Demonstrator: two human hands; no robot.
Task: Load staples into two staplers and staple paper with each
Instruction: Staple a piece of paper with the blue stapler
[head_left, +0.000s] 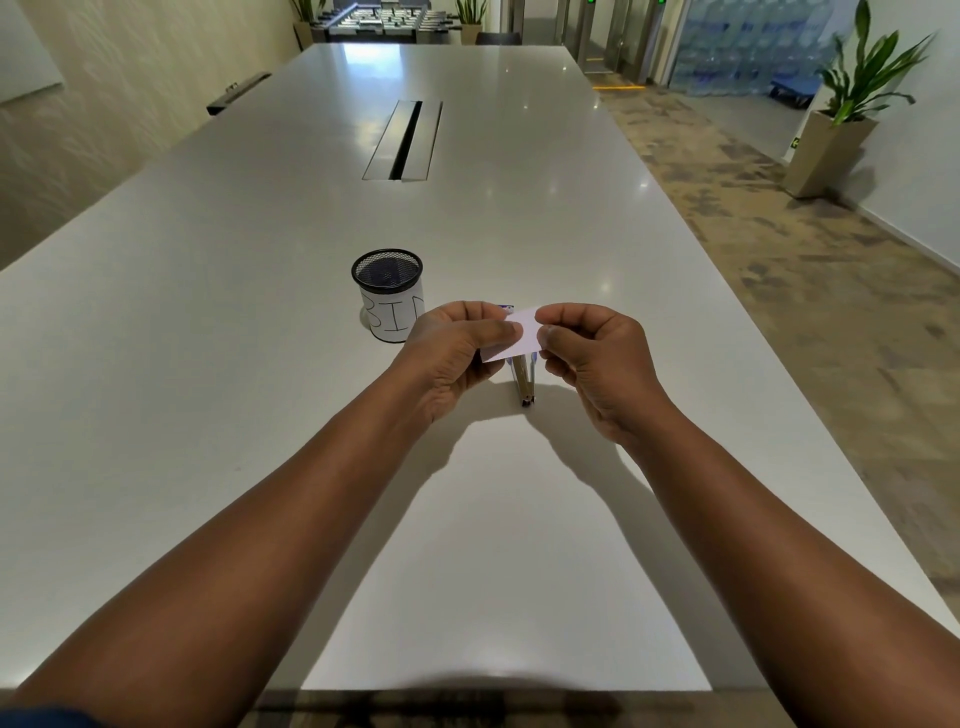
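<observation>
Both hands hold a small white piece of paper (522, 335) above the white table (260, 312). My left hand (457, 353) pinches its left end and my right hand (592, 358) pinches its right end. Under the paper a narrow stapler (523, 382) lies on the table, pointing toward me, mostly hidden by paper and hands. A small blue-and-white object (506, 308), perhaps a staple box, peeks out behind the paper. I can see only this one stapler.
A black mesh cup (388, 293) wrapped in a white label reading "BIN" stands just left of my left hand. A cable slot (404, 140) runs along the table's middle farther away. The table's right edge drops to carpet, with a potted plant (852, 104) beyond.
</observation>
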